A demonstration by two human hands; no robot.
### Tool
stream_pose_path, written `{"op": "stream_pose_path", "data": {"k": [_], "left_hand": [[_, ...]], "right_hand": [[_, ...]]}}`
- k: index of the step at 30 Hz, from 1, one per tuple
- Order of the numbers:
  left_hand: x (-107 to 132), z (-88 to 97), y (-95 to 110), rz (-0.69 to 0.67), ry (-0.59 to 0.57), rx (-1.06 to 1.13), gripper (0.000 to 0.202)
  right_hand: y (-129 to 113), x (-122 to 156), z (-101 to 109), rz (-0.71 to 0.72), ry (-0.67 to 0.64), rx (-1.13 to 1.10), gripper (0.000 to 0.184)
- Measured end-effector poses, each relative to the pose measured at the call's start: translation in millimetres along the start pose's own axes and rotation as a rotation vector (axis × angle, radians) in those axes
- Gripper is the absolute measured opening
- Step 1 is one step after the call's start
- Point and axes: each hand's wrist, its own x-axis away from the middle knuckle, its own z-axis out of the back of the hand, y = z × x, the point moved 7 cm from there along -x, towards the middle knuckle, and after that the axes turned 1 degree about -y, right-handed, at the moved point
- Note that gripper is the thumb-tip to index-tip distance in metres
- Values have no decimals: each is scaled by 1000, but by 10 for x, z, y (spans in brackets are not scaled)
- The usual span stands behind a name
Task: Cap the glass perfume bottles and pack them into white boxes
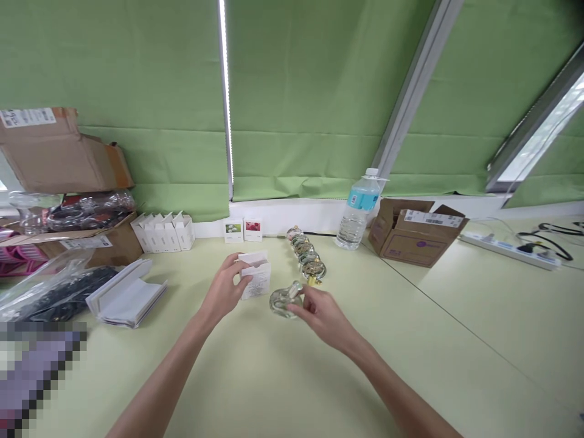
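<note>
Though apart, left hand (pixel 225 287) on white box (pixel 257 281), right hand (pixel 325 313) on clear object (pixel 280 302).

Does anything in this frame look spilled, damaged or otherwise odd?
Yes: a pixelated patch covers the lower-left corner, hiding detail there, unlike the rest of the picture. No spill shows around the white box in the left hand or the clear glass piece in the right hand.

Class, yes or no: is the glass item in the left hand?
No; the right hand holds the glass item, the left hand a white box.
</note>
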Motion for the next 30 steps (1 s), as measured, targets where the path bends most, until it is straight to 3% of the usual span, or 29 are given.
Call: {"op": "stream_pose_path", "data": {"k": [3,6,9,12,18,30], "left_hand": [[30,-10,14,-7,-33,71,21],[46,-29,7,6,-57,171,26],[62,-65,-42,31,-50,232,29],[79,-98,-112,60,-26,265,29],[77,-115,-167,63,-17,252,29],[51,-137,-163,56,-45,169,27]], "right_hand": [[-48,-119,203,-46,96,-207,33],[-289,-336,349,8,143,-364,34],[-580,-610,354,116,117,-368,38],[-720,-852,202,187,39,-289,35],[-638,-1032,-54,247,-52,-98,29],[-575,-1065,38,291,-123,41,29]]}}
